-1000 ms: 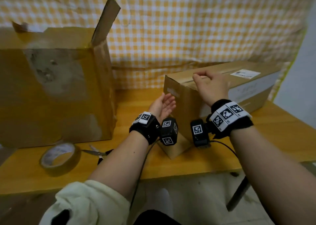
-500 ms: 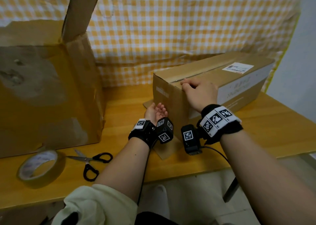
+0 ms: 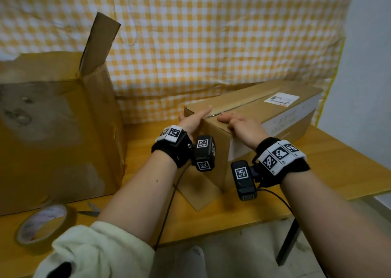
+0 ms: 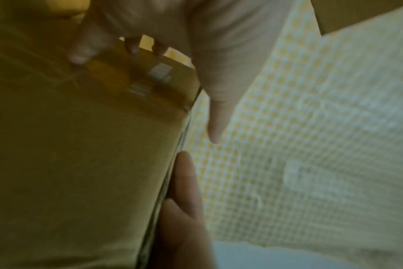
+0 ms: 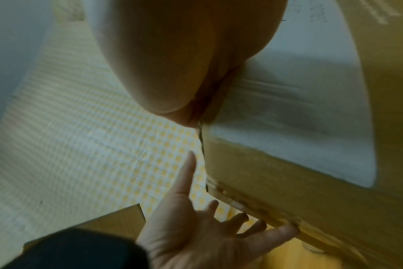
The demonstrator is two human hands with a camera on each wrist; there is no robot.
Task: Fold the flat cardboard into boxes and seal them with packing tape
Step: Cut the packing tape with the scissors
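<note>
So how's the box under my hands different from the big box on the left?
The long box lies on its side with its top flaps closed; the big box stands upright with a flap sticking up. The long box carries a white shipping label; the big box shows torn, scuffed patches. The long box is lower and narrower. Both are brown cardboard on the wooden table.

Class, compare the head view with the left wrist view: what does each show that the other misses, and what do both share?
Only the head view shows the tape roll, the scissors, the big open box and the shipping label. Only the left wrist view shows the left hand's fingertips hooked over the box's far edge. Both show the long box, the left hand, the right hand and the checked cloth.
</note>
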